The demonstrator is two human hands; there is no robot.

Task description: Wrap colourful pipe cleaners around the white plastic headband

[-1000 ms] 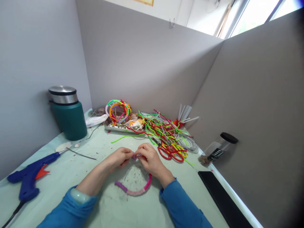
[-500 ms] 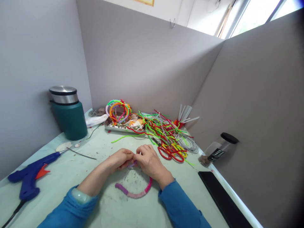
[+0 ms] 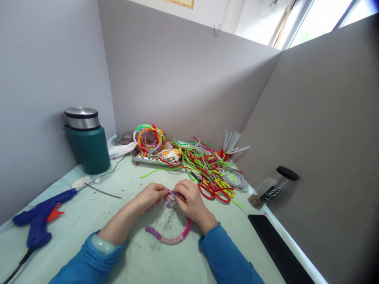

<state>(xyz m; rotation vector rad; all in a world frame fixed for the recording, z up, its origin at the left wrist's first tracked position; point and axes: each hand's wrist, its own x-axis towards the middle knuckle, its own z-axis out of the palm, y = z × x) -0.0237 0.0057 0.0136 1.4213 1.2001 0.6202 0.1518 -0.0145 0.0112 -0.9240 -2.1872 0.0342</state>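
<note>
My left hand (image 3: 154,195) pinches a light purple pipe cleaner (image 3: 168,201) between thumb and fingertips. Close against it, my right hand (image 3: 188,199) is closed on the same pipe cleaner, its fingers curled and partly hiding it. A loose purple end hangs down between the two hands. Below them, a curved band (image 3: 171,240) wrapped in purple, pale pink and magenta fuzzy stem lies near the table's front; its right end runs up under my right hand, where it is hidden.
A blue glue gun (image 3: 40,219) and a green flask (image 3: 88,148) stand left. Behind are a metal tray (image 3: 148,161) with fuzzy rings, piled pipe cleaners (image 3: 204,157) and red-handled scissors (image 3: 217,193). Rightward are a tilted jar (image 3: 274,187) and a black strip (image 3: 275,244).
My hands have drawn slightly apart. More of the light purple pipe cleaner shows between them, its end hanging down. The view has shifted a little.
</note>
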